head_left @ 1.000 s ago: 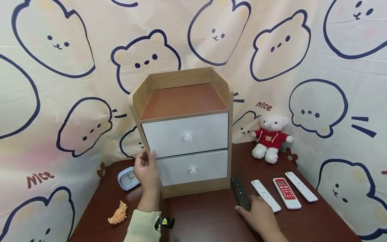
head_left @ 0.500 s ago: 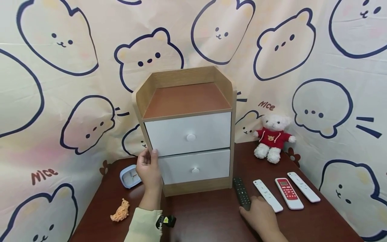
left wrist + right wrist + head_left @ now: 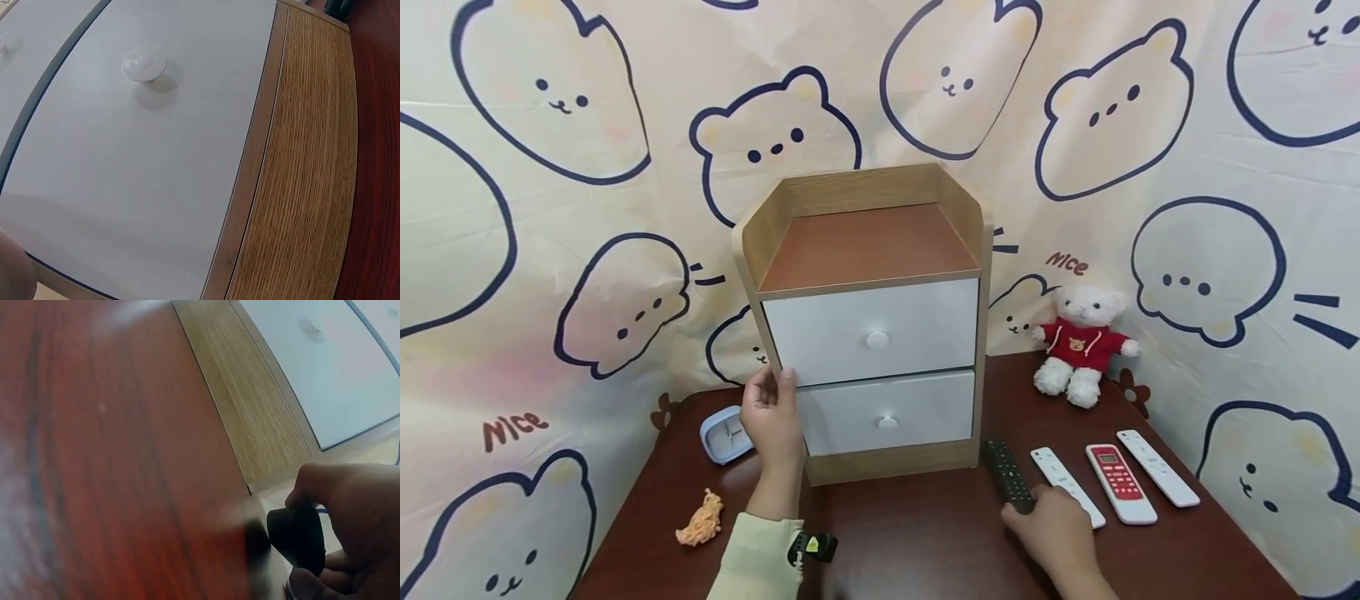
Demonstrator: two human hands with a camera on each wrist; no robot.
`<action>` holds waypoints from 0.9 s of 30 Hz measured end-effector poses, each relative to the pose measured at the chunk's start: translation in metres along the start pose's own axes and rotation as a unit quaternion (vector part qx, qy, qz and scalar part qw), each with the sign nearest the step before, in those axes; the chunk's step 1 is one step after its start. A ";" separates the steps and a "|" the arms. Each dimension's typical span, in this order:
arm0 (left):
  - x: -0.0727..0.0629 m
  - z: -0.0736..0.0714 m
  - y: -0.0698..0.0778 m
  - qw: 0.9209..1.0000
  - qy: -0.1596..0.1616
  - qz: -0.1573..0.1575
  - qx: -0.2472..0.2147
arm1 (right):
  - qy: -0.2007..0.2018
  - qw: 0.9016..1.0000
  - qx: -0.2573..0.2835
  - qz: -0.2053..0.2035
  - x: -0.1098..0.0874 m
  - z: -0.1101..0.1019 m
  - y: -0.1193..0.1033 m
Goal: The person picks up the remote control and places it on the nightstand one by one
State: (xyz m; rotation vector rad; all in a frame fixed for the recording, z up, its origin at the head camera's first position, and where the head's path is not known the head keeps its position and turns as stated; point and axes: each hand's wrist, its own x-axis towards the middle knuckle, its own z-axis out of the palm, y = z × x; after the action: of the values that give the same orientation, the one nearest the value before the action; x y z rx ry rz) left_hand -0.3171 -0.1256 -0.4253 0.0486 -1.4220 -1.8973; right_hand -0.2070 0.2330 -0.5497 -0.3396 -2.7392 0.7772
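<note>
My right hand (image 3: 1054, 533) pinches the near end of a black remote control (image 3: 1009, 477), just right of the cabinet. In the right wrist view, thumb and fingers are on either side of the remote's dark end (image 3: 297, 536), with a shadow on the table beside it. My left hand (image 3: 773, 429) holds the left side edge of a small wooden cabinet (image 3: 891, 473), thumb on the front edge and fingers curled at the side. The cabinet has an upper white drawer (image 3: 820, 333) and a lower white drawer (image 3: 842, 425), both pushed in, each with a round knob.
Right of the black remote lie a white remote (image 3: 1063, 482), a red-and-white remote (image 3: 1120, 483) and another white remote (image 3: 1157, 468). A white teddy bear (image 3: 1078, 350) in red sits behind them. A blue clock (image 3: 724, 437) and an orange figure (image 3: 702, 518) are at left.
The right thumb and fingers have closed on the near end of the black remote, which has shifted slightly. The left hand stays at the cabinet's edge. The head view has turned a little left.
</note>
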 end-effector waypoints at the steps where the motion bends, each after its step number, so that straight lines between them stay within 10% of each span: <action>1: 0.000 0.000 0.000 1.000 0.001 0.000 0.001 | -0.003 1.000 0.007 0.007 0.001 -0.002 0.001; 9: 0.000 -0.001 -0.002 1.000 0.002 -0.006 0.004 | -0.032 0.996 0.047 0.069 0.004 -0.030 0.006; 18: 0.000 0.000 -0.002 1.000 0.000 -0.004 -0.003 | 0.060 0.978 0.173 0.098 -0.015 -0.106 -0.020; 27: 0.003 0.000 -0.003 1.000 0.005 0.000 -0.005 | 0.053 0.949 0.308 -0.045 -0.025 -0.165 -0.091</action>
State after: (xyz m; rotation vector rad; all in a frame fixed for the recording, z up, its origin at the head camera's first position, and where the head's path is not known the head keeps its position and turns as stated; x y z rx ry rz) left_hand -0.3205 -0.1270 -0.4266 0.0532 -1.4062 -1.9020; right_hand -0.1437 0.2283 -0.3703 -0.1137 -2.2397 1.4698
